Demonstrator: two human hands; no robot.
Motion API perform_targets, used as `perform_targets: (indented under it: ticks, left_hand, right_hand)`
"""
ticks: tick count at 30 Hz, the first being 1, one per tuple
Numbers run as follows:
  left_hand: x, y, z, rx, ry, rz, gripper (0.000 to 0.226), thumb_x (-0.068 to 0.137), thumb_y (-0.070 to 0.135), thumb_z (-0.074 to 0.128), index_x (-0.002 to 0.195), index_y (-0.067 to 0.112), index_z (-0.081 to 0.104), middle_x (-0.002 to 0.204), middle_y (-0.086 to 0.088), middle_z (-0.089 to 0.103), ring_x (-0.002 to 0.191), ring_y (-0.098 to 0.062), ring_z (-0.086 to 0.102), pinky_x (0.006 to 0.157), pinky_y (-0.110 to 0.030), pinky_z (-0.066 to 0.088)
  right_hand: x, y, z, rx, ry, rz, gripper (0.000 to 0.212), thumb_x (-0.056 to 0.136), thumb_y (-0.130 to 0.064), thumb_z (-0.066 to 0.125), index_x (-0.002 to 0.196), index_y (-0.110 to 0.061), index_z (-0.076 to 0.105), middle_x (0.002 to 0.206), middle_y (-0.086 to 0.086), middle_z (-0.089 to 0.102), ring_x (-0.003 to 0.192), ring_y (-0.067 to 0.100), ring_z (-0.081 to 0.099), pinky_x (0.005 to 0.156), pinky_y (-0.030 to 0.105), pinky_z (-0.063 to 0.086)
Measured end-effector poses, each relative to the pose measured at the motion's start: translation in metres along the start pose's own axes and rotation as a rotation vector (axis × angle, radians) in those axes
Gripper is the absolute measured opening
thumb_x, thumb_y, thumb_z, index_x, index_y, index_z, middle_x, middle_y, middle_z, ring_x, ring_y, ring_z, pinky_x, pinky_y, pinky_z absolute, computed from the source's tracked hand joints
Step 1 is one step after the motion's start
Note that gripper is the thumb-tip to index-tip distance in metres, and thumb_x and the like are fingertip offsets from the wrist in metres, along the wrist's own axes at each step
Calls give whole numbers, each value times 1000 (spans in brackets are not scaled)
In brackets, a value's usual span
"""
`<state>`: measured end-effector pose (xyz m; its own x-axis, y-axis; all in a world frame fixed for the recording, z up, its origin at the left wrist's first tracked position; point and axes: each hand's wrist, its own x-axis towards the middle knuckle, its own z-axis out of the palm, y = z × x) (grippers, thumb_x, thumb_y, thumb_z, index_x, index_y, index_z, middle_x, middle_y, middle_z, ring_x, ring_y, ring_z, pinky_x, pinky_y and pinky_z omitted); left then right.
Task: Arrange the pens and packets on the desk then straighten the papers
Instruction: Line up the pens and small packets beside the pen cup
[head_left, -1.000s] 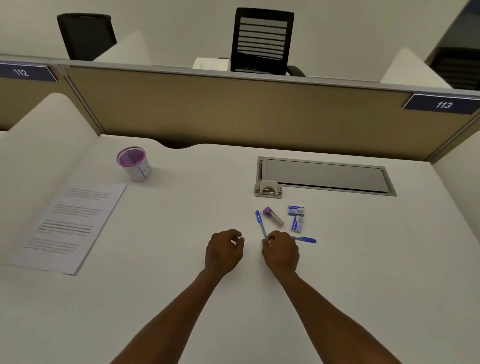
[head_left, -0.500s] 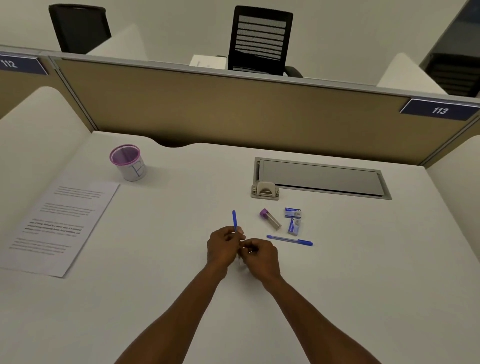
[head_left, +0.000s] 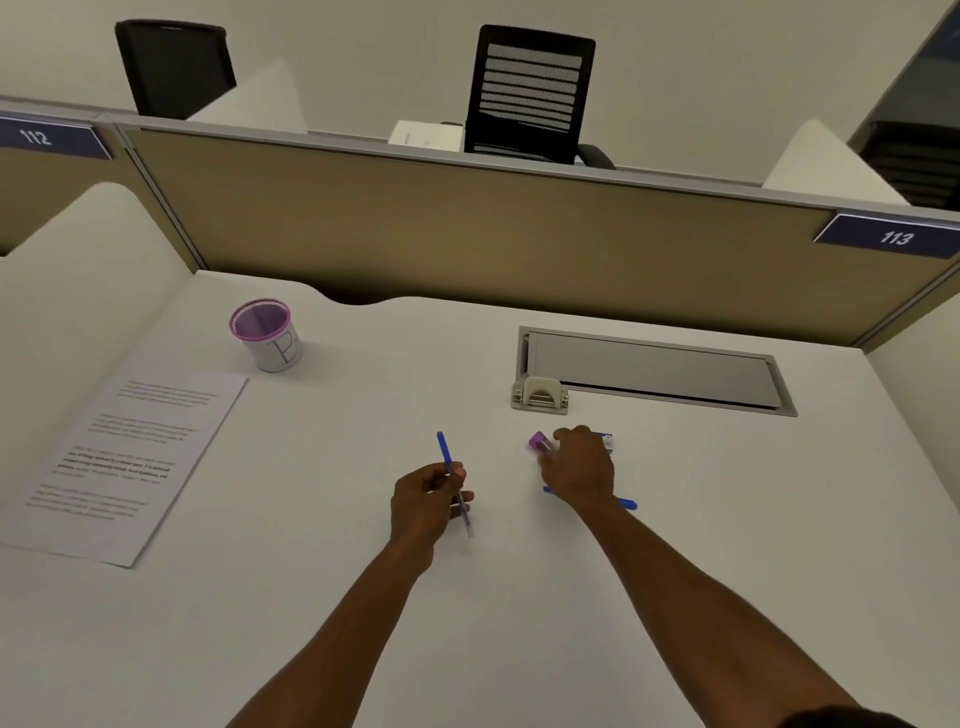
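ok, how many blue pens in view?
2. One pen is held in the left hand. The second pen lies on the desk, mostly covered by the right hand. Nothing suggests more, though that hand hides some items.

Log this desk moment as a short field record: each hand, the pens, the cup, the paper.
left hand: holds blue pen, capped end pointing away
right hand: over the small items, fingers at purple-capped tube; grip unclear
second pen: flat on the desk, partly under the right wrist
packet: mostly hidden by the right hand
purple mesh cup: upright, far left
paper: flat at left edge
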<state>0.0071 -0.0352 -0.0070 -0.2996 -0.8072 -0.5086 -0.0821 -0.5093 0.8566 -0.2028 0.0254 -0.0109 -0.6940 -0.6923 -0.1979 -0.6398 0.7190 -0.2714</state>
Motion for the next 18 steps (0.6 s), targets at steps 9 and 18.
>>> perform_targets:
  ticks: [9,18]
  left_hand:
    - [4,7,-1,44,-45,34,16,94,5,60,105,-1,70,111,-1,72,86,-28,74,82,-41,61]
    - [-4,9,-7,41,-108,51,17,94,14,63,107,12,74,100,-2,77,96,-23,73,73,-32,60]
  right_hand:
    - [-29,-36,14,684,-45,21,39,82,-35,77,117,-18,70,97,-3,70,92,18,66,84,31,54]
    - [-78,-63,29,1115,-191,116,27,82,-26,79,108,-19,72,97,3,75,86,17,74,79,36,62]
